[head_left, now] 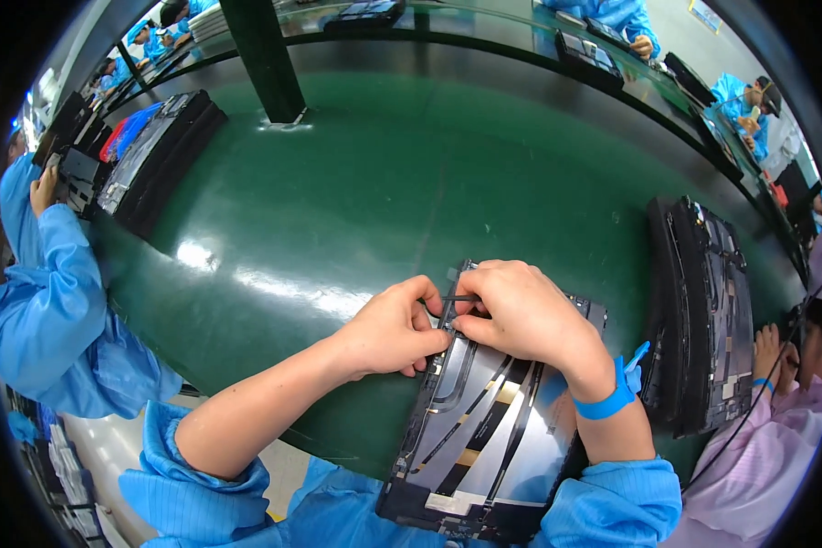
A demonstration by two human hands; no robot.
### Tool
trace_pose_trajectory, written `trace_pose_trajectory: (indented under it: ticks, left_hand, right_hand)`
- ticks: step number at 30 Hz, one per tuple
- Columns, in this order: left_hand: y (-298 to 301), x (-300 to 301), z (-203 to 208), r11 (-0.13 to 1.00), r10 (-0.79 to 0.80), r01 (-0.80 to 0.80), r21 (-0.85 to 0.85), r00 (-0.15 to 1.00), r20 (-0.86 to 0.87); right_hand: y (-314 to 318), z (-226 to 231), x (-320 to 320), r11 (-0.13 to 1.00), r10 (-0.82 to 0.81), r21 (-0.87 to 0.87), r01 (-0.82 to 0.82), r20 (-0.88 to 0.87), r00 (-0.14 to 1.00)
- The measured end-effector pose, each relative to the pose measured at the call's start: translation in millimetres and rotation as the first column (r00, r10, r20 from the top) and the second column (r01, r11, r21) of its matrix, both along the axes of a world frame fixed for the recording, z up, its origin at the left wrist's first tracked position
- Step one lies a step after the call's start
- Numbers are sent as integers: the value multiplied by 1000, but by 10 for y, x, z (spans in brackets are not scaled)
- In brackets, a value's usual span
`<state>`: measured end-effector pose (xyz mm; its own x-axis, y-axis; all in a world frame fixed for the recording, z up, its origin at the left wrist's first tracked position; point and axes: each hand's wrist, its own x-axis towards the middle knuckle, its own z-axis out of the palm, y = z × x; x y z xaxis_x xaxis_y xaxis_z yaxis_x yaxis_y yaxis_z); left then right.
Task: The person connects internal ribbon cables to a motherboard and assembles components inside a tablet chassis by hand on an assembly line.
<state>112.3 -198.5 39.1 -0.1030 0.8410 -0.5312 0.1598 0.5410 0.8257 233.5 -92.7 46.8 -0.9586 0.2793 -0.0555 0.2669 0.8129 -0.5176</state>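
Observation:
An opened flat electronic device [493, 411] lies at a slant on the near edge of the table, its silver inside crossed by black ribbon cables and gold patches. My left hand [397, 329] is at its upper left edge, fingers curled and thumb tip against the rim; what they pinch is hidden. My right hand [525, 310] bends over the upper part of the device, thumb and forefinger closed on a thin dark strip [462, 298]. The strip reaches across to my left fingertips. A blue band [607, 393] circles my right wrist.
A stack of similar devices in black trays [699, 310] stands at right; another stack [155, 164] is at far left. The green tabletop [365, 183] carries a dark post [263, 59] and raised glass shelf [484, 35]. People in blue [50, 301] and pink [767, 457] sit beside me.

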Motion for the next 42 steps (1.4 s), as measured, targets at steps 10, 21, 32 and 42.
trace_pose_trajectory:
  ticks: [10,21,32,42]
  left_hand:
    - [-1,-25,10,1000,6,-7,2,998,58]
    - [8,-33,-25,1000,12,-12,8,998,56]
    - [23,-41,-11,1000,15,-14,-15,998,68]
    - [2,-44,-8,1000,17,-15,-27,996,85]
  right_hand:
    - [-162,340,294,983,120,-135,-127,-61,991]
    - [-335,-54,332,977,189,130,-168,-172,967]
    - [-339,-70,281,977,186,139,-159,-204,961]
    - [-379,-14,264,975,171,171,-142,-168,971]
